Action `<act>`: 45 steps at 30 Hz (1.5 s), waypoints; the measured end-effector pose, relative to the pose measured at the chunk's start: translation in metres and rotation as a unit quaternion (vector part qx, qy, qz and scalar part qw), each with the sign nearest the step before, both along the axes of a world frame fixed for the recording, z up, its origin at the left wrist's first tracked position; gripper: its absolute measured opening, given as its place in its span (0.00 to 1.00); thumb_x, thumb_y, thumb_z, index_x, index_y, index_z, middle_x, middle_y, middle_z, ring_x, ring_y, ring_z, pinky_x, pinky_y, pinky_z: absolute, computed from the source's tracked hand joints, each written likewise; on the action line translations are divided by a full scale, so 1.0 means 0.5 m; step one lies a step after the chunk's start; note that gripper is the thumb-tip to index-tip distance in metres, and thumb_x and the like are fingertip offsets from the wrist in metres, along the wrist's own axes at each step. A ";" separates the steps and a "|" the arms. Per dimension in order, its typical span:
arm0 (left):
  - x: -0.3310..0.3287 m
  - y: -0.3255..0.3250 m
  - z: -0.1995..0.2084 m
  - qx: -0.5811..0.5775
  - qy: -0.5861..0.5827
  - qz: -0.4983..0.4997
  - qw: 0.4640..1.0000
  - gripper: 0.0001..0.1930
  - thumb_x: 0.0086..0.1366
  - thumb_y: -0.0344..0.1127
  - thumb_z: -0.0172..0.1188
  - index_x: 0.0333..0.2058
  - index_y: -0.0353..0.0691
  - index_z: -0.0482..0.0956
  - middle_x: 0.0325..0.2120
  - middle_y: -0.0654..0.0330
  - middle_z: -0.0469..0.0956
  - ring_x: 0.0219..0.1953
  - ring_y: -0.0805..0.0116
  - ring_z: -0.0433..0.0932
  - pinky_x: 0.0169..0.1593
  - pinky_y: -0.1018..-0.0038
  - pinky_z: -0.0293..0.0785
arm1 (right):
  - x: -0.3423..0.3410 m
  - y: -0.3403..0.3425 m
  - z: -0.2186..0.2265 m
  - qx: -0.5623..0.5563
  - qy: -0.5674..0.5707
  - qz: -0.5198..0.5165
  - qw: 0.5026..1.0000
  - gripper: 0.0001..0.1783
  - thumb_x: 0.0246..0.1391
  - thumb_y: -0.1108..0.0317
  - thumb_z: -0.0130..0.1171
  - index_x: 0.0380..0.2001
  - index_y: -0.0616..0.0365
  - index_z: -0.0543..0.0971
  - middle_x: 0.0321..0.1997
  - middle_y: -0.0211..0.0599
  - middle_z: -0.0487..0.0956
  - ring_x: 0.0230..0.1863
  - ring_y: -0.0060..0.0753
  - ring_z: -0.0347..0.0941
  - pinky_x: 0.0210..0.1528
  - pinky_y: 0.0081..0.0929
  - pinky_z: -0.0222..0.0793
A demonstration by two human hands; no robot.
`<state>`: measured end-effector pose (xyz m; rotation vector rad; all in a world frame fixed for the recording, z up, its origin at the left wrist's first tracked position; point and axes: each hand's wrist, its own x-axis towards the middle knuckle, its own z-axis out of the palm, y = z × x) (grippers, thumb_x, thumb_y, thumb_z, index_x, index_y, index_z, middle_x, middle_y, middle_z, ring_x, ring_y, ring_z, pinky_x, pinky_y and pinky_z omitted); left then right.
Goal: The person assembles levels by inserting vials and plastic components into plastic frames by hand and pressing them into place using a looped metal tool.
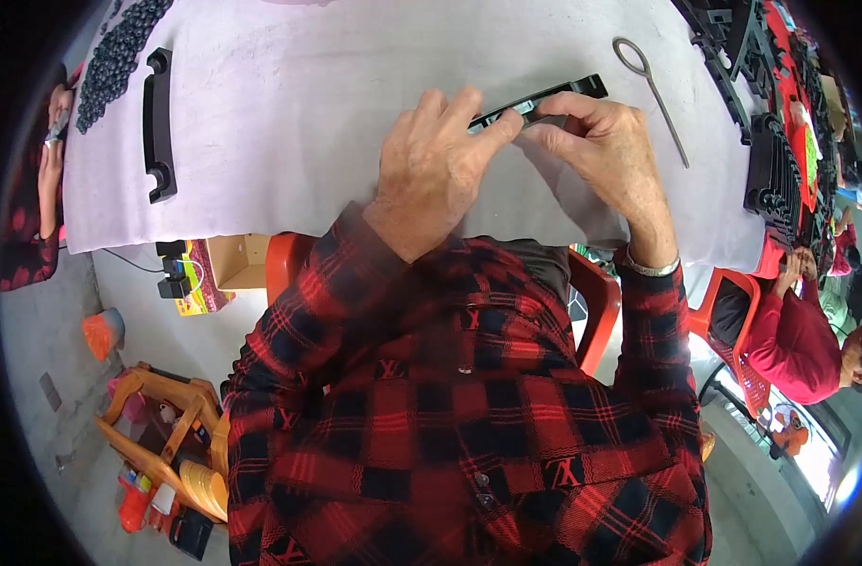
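My left hand [433,158] is closed around the left end of a slim black plastic bar [582,88], its thumb pressed on the piece. At the bar's middle, my right hand [601,146] has bent thumb and index finger against the near edge; whether a small part sits between those fingertips is hidden. The bar slants up to the right just above the white-covered table [308,123]. A similar black bar [157,127] with rounded ends lies apart at the table's left. To the right of my right hand rests a thin metal rod with a looped end [655,90].
A heap of small dark round parts [120,61] covers the far left corner. Stacked black plastic parts [775,179] line the right edge. Another person's hand [56,127] shows at far left; a person in red [799,344] sits at right. Below stands a wooden stool [162,415].
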<state>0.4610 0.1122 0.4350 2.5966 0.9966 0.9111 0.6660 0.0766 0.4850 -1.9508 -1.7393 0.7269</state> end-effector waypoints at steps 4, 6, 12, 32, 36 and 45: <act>0.006 0.003 -0.006 0.023 -0.003 0.007 1.000 0.20 0.53 0.30 0.71 0.47 0.52 0.85 0.32 0.64 0.69 0.33 0.62 0.72 0.34 0.67 0.73 | 0.016 0.002 -0.016 -0.016 0.149 -0.002 0.989 0.10 0.55 0.65 0.69 0.39 0.58 0.87 0.23 0.31 0.81 0.24 0.20 0.78 0.25 0.23 0.71; 0.003 0.004 -0.006 0.022 0.002 0.003 1.000 0.20 0.53 0.30 0.71 0.47 0.53 0.85 0.32 0.64 0.70 0.33 0.62 0.71 0.34 0.67 0.73 | 0.013 0.004 -0.013 -0.042 0.164 -0.013 0.985 0.10 0.57 0.66 0.68 0.39 0.59 0.86 0.24 0.29 0.82 0.24 0.18 0.78 0.24 0.20 0.71; 0.005 0.012 -0.006 0.029 0.007 -0.012 0.999 0.19 0.54 0.31 0.70 0.46 0.54 0.84 0.32 0.66 0.71 0.33 0.64 0.71 0.33 0.68 0.73 | 0.021 0.001 -0.031 -0.052 0.225 -0.012 0.973 0.08 0.61 0.68 0.65 0.39 0.61 0.85 0.26 0.28 0.82 0.25 0.14 0.78 0.21 0.14 0.71; -0.008 0.032 0.004 0.045 0.053 -0.083 0.994 0.18 0.61 0.33 0.65 0.51 0.52 0.82 0.30 0.65 0.67 0.32 0.63 0.68 0.32 0.67 0.71 | 0.088 -0.021 0.007 0.044 0.138 -0.111 0.983 0.13 0.61 0.66 0.64 0.47 0.58 0.83 0.26 0.30 0.80 0.26 0.17 0.76 0.28 0.20 0.72; -0.009 0.034 0.005 0.037 0.051 -0.082 0.995 0.18 0.62 0.33 0.64 0.51 0.51 0.82 0.30 0.64 0.66 0.32 0.63 0.67 0.33 0.67 0.70 | 0.224 0.020 -0.024 0.172 -0.163 -0.097 0.967 0.16 0.58 0.65 0.67 0.48 0.58 0.82 0.39 0.39 0.83 0.35 0.33 0.81 0.40 0.29 0.77; -0.009 0.033 0.004 0.023 0.056 -0.087 0.994 0.19 0.61 0.31 0.64 0.53 0.52 0.81 0.31 0.63 0.66 0.33 0.61 0.67 0.34 0.65 0.71 | 0.272 0.081 -0.042 0.065 -0.222 -0.084 0.969 0.15 0.48 0.68 0.65 0.41 0.62 0.81 0.34 0.48 0.84 0.40 0.46 0.83 0.44 0.39 0.77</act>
